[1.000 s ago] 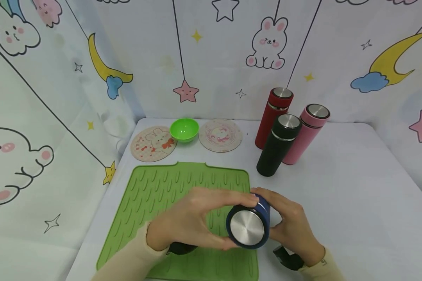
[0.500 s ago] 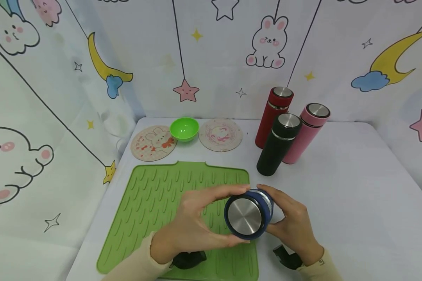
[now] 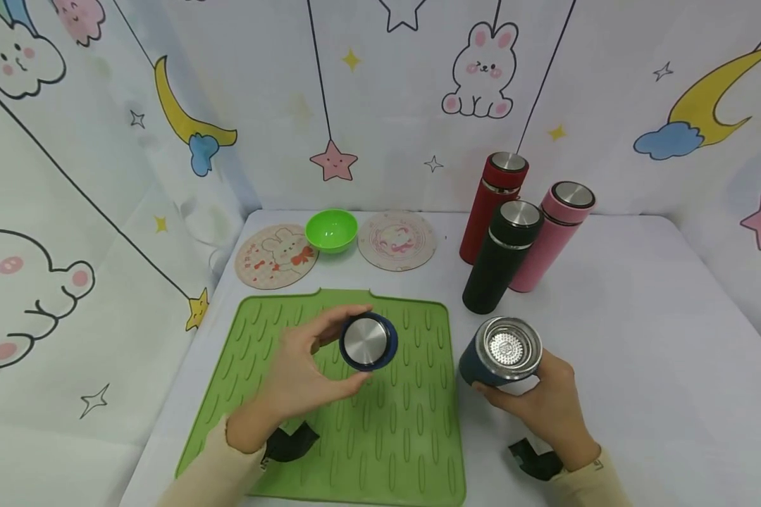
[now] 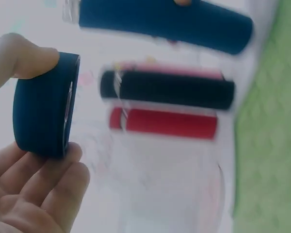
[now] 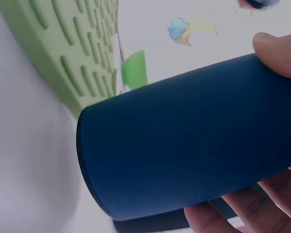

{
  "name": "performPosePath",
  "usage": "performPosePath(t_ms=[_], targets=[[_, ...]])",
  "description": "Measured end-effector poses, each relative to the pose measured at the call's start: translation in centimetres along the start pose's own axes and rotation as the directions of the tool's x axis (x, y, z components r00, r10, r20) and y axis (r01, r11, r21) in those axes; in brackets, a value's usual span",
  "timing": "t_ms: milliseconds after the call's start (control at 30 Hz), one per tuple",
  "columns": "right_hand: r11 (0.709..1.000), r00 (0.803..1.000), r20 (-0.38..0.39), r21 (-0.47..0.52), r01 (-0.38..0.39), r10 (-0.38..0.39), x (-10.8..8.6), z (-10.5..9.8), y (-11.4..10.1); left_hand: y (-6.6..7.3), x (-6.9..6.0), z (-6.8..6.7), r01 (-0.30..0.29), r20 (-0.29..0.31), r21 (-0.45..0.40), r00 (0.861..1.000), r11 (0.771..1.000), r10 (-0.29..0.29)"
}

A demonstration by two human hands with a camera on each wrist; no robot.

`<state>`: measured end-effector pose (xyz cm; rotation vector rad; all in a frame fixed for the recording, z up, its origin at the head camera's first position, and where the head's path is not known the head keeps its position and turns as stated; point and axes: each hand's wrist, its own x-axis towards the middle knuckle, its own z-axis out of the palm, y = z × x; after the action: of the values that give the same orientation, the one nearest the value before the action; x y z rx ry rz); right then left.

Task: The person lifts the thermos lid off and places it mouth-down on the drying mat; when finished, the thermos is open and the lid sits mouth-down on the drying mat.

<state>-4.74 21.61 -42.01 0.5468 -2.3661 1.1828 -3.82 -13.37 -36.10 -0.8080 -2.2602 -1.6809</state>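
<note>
Cream-sleeved, a person's left hand (image 3: 294, 373) is pinching a steel-topped blue lid (image 3: 364, 341) between thumb and fingers over a green ridged mat (image 3: 368, 451), while the right hand (image 3: 545, 401) is gripping an open blue bottle (image 3: 478, 365), fingers curling round its body, to the mat's right. That bottle is leaning, its metal mouth showing a perforated strainer (image 3: 506, 348). Beyond, dark (image 3: 496, 274), red (image 3: 487, 218) and pink (image 3: 547, 250) bottles are standing close together on a white table (image 3: 640, 338). Farther left, a bright green bowl (image 3: 332, 231) is sitting between a rabbit-printed coaster (image 3: 273, 262) and a pink-patterned coaster (image 3: 397, 241). Behind, a white printed curtain (image 3: 393, 105) is hanging.
</note>
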Motion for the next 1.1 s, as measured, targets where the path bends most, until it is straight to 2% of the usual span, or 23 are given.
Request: performPosePath(t_ms=[133, 267, 367, 533, 633, 767, 900, 1000, 1100], targets=[[0.994, 0.994, -0.027, -0.008, -0.11, 0.11, -0.1, -0.9, 0.7, -2.6, -1.0, -2.3, 0.116, 0.01, 0.099, 0.993, 0.988, -0.118], [0.975, 0.975, -0.056, -0.033, -0.218, 0.216, -0.3, -2.4, 1.8, -5.6, -2.0, -4.8, 0.222, -0.01, 0.172, 0.974, 0.96, -0.224], [0.946, 0.947, -0.08, -0.065, -0.316, 0.311, -0.6, -3.8, 2.9, -7.5, -2.9, -6.6, 0.304, -0.063, 0.261, 0.952, 0.916, -0.298], [0.886, 0.888, -0.144, -0.104, -0.452, 0.436, -1.2, -6.0, 4.8, -9.9, -4.3, -9.2, 0.411, -0.137, 0.408, 0.91, 0.815, -0.39], [0.868, 0.862, -0.2, -0.086, -0.489, 0.466, -1.4, -7.3, 5.9, -10.8, -4.8, -10.2, 0.441, -0.159, 0.437, 0.896, 0.784, -0.415], [0.846, 0.83, -0.258, -0.076, -0.527, 0.494, -1.3, -9.0, 7.5, -11.5, -5.4, -11.1, 0.453, -0.179, 0.477, 0.889, 0.753, -0.421], [0.791, 0.769, -0.293, -0.063, -0.608, 0.568, -1.2, -10.7, 9.1, -12.0, -5.6, -11.5, 0.441, -0.176, 0.503, 0.894, 0.743, -0.411], [0.739, 0.713, -0.322, -0.058, -0.671, 0.622, -1.3, -12.1, 10.2, -12.2, -5.7, -11.6, 0.431, -0.177, 0.52, 0.899, 0.737, -0.401], [0.687, 0.665, -0.372, -0.092, -0.721, 0.648, -1.5, -13.5, 11.5, -12.3, -5.8, -11.8, 0.434, -0.186, 0.533, 0.898, 0.727, -0.4]])
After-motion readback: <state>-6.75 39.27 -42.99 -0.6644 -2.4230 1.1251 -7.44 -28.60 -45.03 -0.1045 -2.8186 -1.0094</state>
